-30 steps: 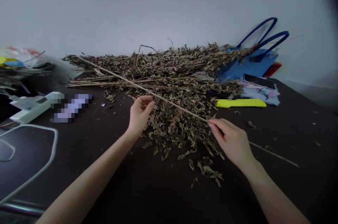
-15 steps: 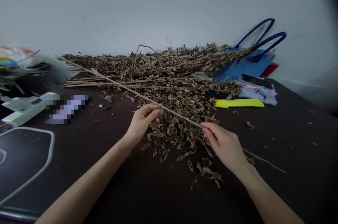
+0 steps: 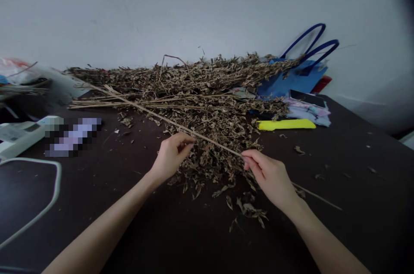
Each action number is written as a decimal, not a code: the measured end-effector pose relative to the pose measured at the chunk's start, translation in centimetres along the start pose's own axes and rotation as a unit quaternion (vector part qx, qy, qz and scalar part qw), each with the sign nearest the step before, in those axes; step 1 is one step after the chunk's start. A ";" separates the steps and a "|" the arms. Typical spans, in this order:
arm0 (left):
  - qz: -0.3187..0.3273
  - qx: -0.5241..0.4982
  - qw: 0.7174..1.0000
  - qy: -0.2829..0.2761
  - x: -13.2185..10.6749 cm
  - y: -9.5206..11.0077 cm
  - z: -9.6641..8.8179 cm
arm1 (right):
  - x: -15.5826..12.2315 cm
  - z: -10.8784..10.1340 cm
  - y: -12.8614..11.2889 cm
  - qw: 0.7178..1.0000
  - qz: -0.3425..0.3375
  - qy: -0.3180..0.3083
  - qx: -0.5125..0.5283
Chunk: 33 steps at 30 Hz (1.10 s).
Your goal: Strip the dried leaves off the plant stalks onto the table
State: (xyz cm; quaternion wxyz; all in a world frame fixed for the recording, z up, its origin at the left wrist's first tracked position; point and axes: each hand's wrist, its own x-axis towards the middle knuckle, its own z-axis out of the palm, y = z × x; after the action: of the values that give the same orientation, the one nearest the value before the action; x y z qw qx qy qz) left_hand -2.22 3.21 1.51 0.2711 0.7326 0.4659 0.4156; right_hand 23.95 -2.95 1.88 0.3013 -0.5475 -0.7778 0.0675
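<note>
A long, thin dried stem (image 3: 155, 115), mostly bare of leaves, slants across the view from the back left to the front right. My right hand (image 3: 268, 175) pinches it between thumb and fingers, and its thin tail sticks out beyond the wrist. Just below the stem's middle is my left hand (image 3: 173, 153), its thumb and fingers drawn together; anything between them is hidden. Beneath both hands spreads a heap of crumpled dried leaves (image 3: 210, 166). Behind it lie several dried leafy stalks (image 3: 97, 104) with their bare ends to the left.
A thick dried plant bundle (image 3: 181, 76) lies along the wall. At the right are a blue bag (image 3: 278, 83), a phone (image 3: 307, 98) on cloth, and a yellow-handled tool (image 3: 286, 125). A white power strip (image 3: 26, 134) and white cable (image 3: 58, 179) occupy the left of the dark table (image 3: 129, 222).
The view has shifted slightly, so everything sits a little further left. My left hand's fingertips have drawn closer together by the stem. My right hand keeps its pinch on the stem.
</note>
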 end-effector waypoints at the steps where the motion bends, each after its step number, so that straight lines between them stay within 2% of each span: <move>1: 0.014 0.010 1.000 0.011 0.0 0.1 0.0 | 0.0 -0.1 -0.2 1.000 0.003 -0.013 0.016; 3: 0.020 0.000 0.999 0.029 0.0 0.5 -0.1 | -0.1 -0.1 -0.5 0.999 0.001 -0.029 0.035; 6: -0.052 -0.132 0.990 0.003 0.0 1.1 -0.1 | -0.3 0.0 -0.9 1.000 -0.014 -0.015 0.019; 9: -0.145 -0.328 0.933 -0.036 0.0 1.6 0.1 | -0.4 0.5 -1.2 0.999 -0.039 0.004 -0.025; 11: -0.171 -0.393 0.903 -0.022 0.1 1.8 0.0 | -0.4 0.9 -1.3 0.997 -0.058 0.011 -0.059; 14: -0.177 -0.415 0.892 0.016 0.6 1.5 -0.4 | -0.3 1.1 -1.1 0.992 -0.069 0.014 -0.107; 17: -0.175 -0.441 0.879 0.051 1.2 0.7 -1.4 | 0.0 0.6 -0.3 0.989 -0.048 0.003 -0.138; 21: -0.172 -0.456 0.867 0.102 2.0 -0.6 -2.7 | 0.5 -1.2 1.8 0.988 0.014 -0.039 -0.150; 25: -0.174 -0.461 0.860 0.131 2.4 -1.4 -3.3 | 0.9 -3.1 3.7 0.990 0.058 -0.083 -0.099; 28: -0.177 -0.464 0.858 0.132 2.4 -1.5 -3.4 | 0.9 -3.7 4.5 0.992 0.044 -0.071 -0.094; 33: -0.180 -0.467 0.855 0.133 2.5 -1.3 -3.4 | 0.8 -3.6 4.7 0.991 0.007 -0.045 -0.125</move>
State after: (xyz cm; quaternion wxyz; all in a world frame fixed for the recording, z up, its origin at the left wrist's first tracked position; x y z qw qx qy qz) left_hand -5.18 6.03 3.08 0.5868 0.3610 0.3722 0.6219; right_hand 29.51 -1.21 3.09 0.1949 -0.5828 -0.7889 -0.0038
